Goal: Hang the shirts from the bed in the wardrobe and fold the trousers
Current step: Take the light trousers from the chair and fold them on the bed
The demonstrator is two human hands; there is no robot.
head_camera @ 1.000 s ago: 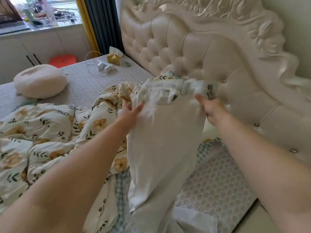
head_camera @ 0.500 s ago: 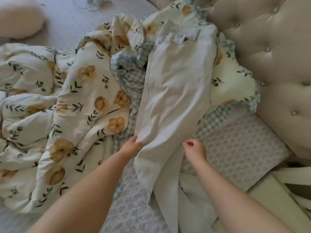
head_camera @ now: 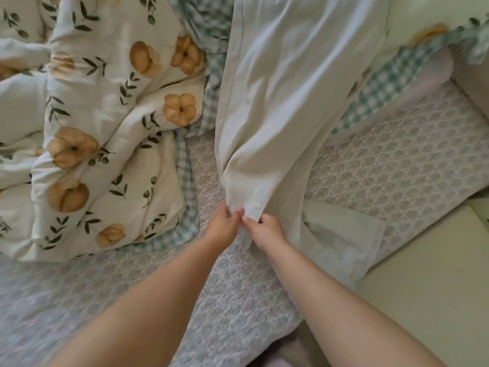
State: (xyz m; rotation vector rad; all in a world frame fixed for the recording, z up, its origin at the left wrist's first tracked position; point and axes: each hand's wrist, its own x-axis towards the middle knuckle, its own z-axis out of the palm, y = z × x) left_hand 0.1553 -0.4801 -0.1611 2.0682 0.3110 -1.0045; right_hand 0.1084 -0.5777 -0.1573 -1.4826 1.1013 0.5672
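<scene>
Directly ahead of both hands, the pale trousers (head_camera: 285, 88) are laid lengthwise across the quilted bed cover (head_camera: 397, 165), with their upper part resting on the floral duvet (head_camera: 111, 128). The edge of one leg is pinched by the left hand (head_camera: 223, 229) and the right hand (head_camera: 268, 230), which are held close together. The second leg is spread beyond the right hand. Folding is judged barely begun, as no fold is made. The hanging step cannot be assessed from this view.
</scene>
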